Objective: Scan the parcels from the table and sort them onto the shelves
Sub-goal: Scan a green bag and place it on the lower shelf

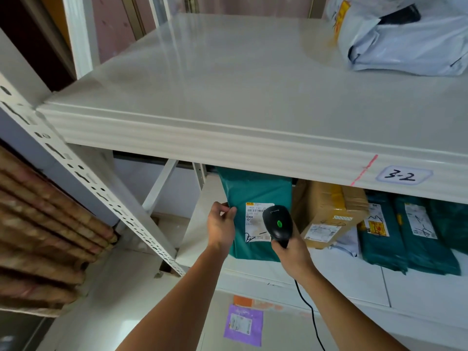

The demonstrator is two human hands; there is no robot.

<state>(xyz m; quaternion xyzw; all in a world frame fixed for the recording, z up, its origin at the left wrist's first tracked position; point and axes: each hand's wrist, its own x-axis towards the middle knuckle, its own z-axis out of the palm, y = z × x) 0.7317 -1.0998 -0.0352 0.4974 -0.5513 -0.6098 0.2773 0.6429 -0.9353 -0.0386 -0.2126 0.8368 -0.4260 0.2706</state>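
Note:
A teal plastic parcel (253, 196) with a white shipping label lies on the middle shelf (195, 239), under the upper shelf (228, 79). My left hand (220, 228) pinches the parcel's left edge between thumb and fingers. My right hand (291, 252) grips the handle of a black corded barcode scanner (277, 222) with a green button; its head sits just over the label's right side.
To the right on the same shelf lie a brown cardboard box (329, 214) and two more teal parcels (405, 234). A white poly bag (405, 36) sits on the upper shelf, whose front edge carries the tag "3-2" (402, 176). A purple parcel (243, 324) lies lower down. Shelf upright (101, 196) at left.

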